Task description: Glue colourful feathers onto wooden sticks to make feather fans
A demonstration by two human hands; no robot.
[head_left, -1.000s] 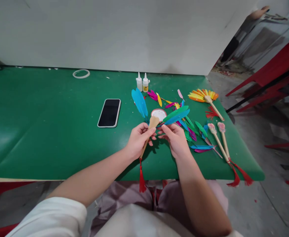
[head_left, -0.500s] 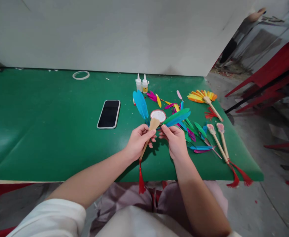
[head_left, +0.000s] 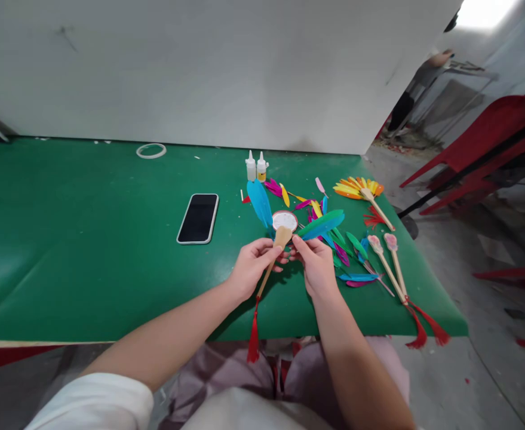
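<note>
My left hand (head_left: 257,267) is closed round the wooden fan handle (head_left: 282,236), its broad end pointing up and a red tassel (head_left: 254,340) hanging from the lower end. A blue feather (head_left: 259,204) sticks up at the left of the broad end. With fingers pinched, my right hand (head_left: 315,263) grips the base of a green and blue feather (head_left: 322,225), close beside the handle's broad end. Just beyond the hands lies a round white disc with a red rim (head_left: 285,221). Loose feathers (head_left: 339,251) in several colours are scattered right of my right hand.
A phone (head_left: 198,219) lies left of my hands. Two small glue bottles (head_left: 256,167) stand behind, near a tape ring (head_left: 151,150). To the right lie a yellow-orange feather fan (head_left: 363,190) and two tasselled handles (head_left: 390,269). A red chair (head_left: 481,137) stands beyond the green table (head_left: 87,251).
The camera view has tilted slightly, so the table sits lower in the picture. Both hands keep their grips, and the right-hand feather is a little nearer the handle.
</note>
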